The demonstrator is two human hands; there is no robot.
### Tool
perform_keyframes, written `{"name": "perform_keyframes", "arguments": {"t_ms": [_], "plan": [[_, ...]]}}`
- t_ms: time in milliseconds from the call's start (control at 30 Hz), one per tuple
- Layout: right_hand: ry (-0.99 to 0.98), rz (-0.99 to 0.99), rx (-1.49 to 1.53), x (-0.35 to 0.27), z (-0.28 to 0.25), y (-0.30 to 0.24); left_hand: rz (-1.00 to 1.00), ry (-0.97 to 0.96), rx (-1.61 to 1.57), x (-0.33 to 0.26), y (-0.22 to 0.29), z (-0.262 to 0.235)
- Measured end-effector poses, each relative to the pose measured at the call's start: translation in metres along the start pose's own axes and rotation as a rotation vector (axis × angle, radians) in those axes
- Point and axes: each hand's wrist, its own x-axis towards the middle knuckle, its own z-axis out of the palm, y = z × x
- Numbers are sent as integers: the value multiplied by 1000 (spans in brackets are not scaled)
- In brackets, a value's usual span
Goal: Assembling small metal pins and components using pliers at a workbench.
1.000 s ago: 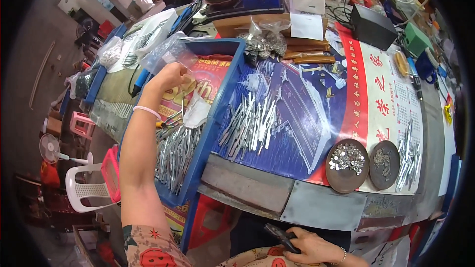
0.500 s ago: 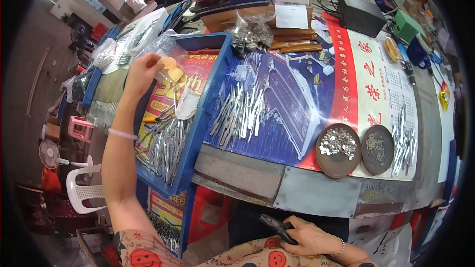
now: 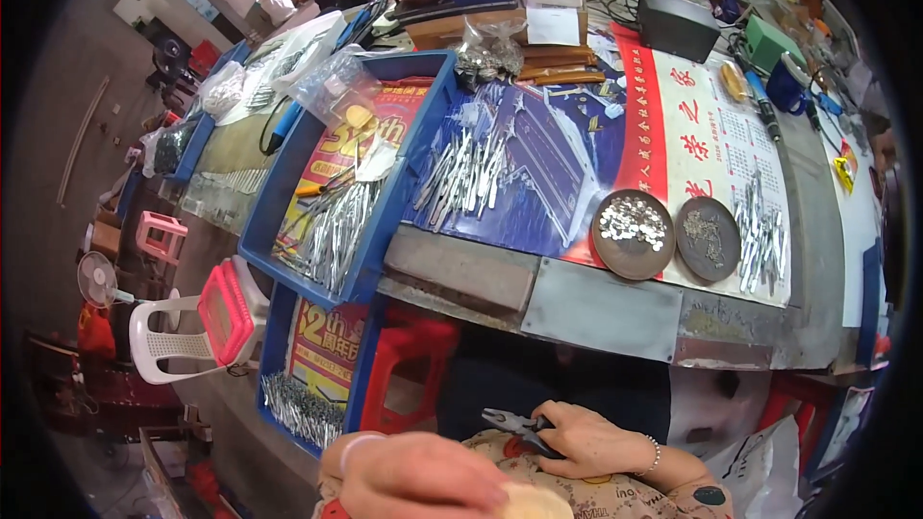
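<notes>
Low in front of my body, my left hand [image 3: 423,476] is closed on a pale yellow round biscuit-like piece [image 3: 535,503], partly cut off by the lower edge. Closer to the table edge, my right hand [image 3: 588,439] grips pliers [image 3: 510,423] by their dark handles; the jaws point left, slightly apart. A clear plastic bag [image 3: 332,82] lies over the far end of a blue tray [image 3: 252,231], with similar yellow round pieces [image 3: 360,116] by it. Thin metal tools [image 3: 336,235], an orange-handled tool [image 3: 310,190] and crumpled white tissue [image 3: 377,161] are in that tray.
Two brown dishes [image 3: 615,264] of small metal parts stand at the table's right front. Metal strips [image 3: 468,173] lie on the blue mat [image 3: 558,221]. Below the tray is another blue bin [image 3: 272,351], beside a red stool [image 3: 409,365]. A white chair [image 3: 159,336] stands left.
My left hand has come back from the bag over the tray to my lap, bringing a yellow round piece. My right hand still holds the pliers. The whole view has shifted slightly.
</notes>
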Motion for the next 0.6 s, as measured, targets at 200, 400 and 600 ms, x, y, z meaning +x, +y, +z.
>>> {"name": "perform_keyframes", "arguments": {"t_ms": [200, 400, 600], "plan": [[68, 37, -1, -26, 13, -6, 230, -7, -276, 7, -1, 30], [94, 47, 5, -33, 13, -11, 325, -95, -599, 5, -9, 46], [32, 34, 1, -32, 15, -12, -4, 174, -1153, -11, -2, 75]]}}
